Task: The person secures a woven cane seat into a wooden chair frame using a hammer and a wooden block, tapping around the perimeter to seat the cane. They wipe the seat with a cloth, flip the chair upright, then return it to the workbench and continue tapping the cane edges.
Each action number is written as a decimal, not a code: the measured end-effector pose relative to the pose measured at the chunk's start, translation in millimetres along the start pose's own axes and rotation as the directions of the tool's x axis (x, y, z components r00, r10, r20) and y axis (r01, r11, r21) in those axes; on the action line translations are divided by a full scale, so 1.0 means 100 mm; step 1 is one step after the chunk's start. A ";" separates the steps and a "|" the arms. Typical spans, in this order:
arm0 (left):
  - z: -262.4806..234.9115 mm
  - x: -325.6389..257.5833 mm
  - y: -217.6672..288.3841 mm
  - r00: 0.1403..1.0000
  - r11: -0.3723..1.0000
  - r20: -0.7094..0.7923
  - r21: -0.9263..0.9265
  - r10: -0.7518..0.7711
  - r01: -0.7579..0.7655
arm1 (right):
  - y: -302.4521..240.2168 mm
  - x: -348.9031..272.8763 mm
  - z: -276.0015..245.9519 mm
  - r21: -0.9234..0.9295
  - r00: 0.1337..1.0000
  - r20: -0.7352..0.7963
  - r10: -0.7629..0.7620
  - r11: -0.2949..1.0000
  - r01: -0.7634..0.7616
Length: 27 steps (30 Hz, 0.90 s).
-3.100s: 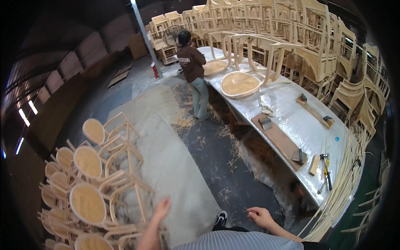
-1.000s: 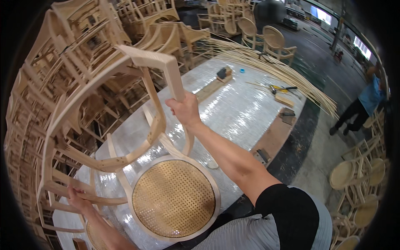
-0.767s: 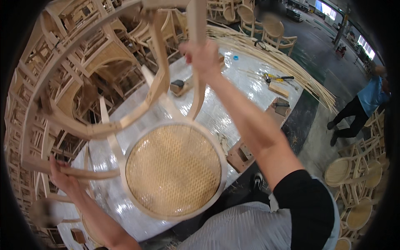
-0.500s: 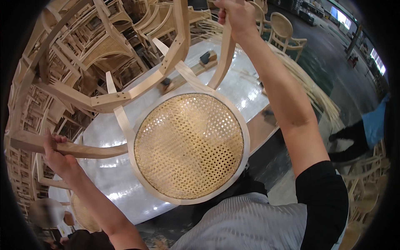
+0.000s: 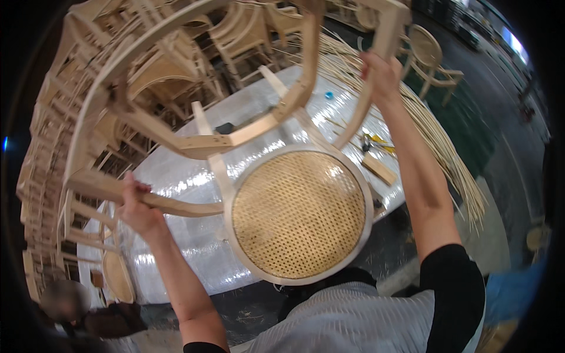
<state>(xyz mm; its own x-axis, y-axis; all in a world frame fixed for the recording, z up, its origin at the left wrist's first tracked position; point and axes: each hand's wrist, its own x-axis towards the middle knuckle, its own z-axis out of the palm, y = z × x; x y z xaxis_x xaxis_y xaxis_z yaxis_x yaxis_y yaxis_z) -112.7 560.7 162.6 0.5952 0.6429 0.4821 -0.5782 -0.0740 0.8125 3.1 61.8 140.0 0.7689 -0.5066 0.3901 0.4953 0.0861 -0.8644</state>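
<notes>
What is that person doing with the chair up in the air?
A person is holding a bare wooden chair with both hands, tipped so its round woven cane seat faces them. The left hand grips one wooden leg, and the right hand grips another, higher up. Below the chair is a long table covered in shiny plastic with a few tools on it. Many more unfinished chairs are stacked behind, and a bundle of thin cane strips lies along the table's right side.

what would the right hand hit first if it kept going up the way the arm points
Probably the chair's top corner block: the right hand grips the wooden chair by a leg just below it, and that corner sits directly ahead along the arm's line. Beyond it depth is unclear.
</notes>
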 end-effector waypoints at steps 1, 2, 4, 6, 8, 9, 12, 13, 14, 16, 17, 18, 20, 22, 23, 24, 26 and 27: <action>0.08 -0.01 -0.03 1.000 1.000 0.027 -0.025 0.000 0.001 | 0.00 0.04 -0.05 -0.004 1.000 -0.011 0.004 1.000 -0.004; 0.10 0.00 -0.06 1.000 0.999 0.016 -0.030 -0.024 0.024 | 0.01 0.07 -0.07 -0.003 1.000 -0.019 0.012 1.000 -0.012; 0.10 0.01 -0.11 0.998 0.998 -0.001 -0.034 -0.059 0.059 | 0.06 0.09 -0.03 0.013 1.000 0.008 0.001 1.000 -0.001; 0.07 0.03 -0.10 0.997 0.997 -0.008 -0.032 -0.075 0.075 | 0.08 0.09 0.06 0.017 1.000 0.023 0.020 1.000 -0.021; 0.05 0.06 -0.11 0.996 0.996 -0.020 -0.029 -0.084 0.084 | 0.10 0.10 0.13 0.029 0.999 0.034 0.035 0.999 -0.036; 0.03 0.07 -0.12 0.995 0.995 -0.022 -0.029 -0.092 0.092 | 0.11 0.11 0.15 0.036 0.998 0.039 0.041 0.998 -0.042; 0.02 0.10 -0.16 0.994 0.995 -0.030 0.000 -0.101 0.101 | 0.13 0.14 0.16 0.021 0.997 0.064 0.045 0.999 -0.046; 0.02 0.10 -0.17 0.994 0.994 -0.032 0.005 -0.108 0.108 | 0.13 0.15 0.16 0.009 0.996 0.073 0.043 0.999 -0.043; 0.03 0.09 -0.20 0.991 0.992 -0.041 0.005 -0.125 0.126 | 0.14 0.14 0.13 -0.010 0.997 0.071 0.043 0.999 -0.042; 0.06 0.07 -0.25 0.985 0.987 -0.054 0.000 -0.162 0.162 | 0.13 0.16 0.06 -0.051 0.997 0.063 0.039 0.998 -0.036; 0.01 0.06 -0.26 0.986 0.987 -0.055 -0.003 -0.158 0.158 | 0.11 0.14 0.11 -0.037 0.997 0.071 0.041 0.999 -0.038; -0.04 0.08 -0.26 0.987 0.988 -0.055 -0.008 -0.153 0.153 | 0.10 0.11 0.19 -0.023 0.996 0.078 0.041 0.999 -0.039; -0.11 0.11 -0.28 0.988 0.989 -0.052 -0.013 -0.146 0.146 | 0.09 0.07 0.28 -0.010 0.996 0.084 0.042 0.999 -0.041; -0.16 0.12 -0.29 0.990 0.991 -0.049 -0.012 -0.134 0.134 | 0.08 0.04 0.33 -0.007 0.995 0.086 0.043 0.999 -0.043; -0.13 0.12 -0.29 0.986 0.988 -0.065 0.010 -0.154 0.155 | 0.08 0.05 0.33 -0.019 0.997 0.072 0.038 0.999 -0.037; -0.10 0.11 -0.28 0.982 0.984 -0.083 0.034 -0.172 0.175 | 0.09 0.04 0.32 -0.028 0.998 0.059 0.033 0.999 -0.032; -0.03 0.10 -0.26 0.974 0.976 -0.122 0.078 -0.191 0.201 | 0.12 0.02 0.28 -0.052 0.998 0.045 0.031 0.998 -0.029; 0.02 0.08 -0.27 0.970 0.972 -0.138 0.096 -0.198 0.212 | 0.13 0.03 0.19 -0.070 0.999 0.038 0.032 0.997 -0.029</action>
<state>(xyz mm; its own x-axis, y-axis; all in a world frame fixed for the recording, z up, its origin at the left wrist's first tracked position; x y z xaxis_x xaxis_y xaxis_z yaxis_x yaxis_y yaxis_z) -91.5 566.7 145.5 0.6155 0.7435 0.2615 -0.3824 -0.0084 0.9239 19.4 77.8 135.6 0.7992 -0.4706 0.3739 0.4428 0.0405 -0.8957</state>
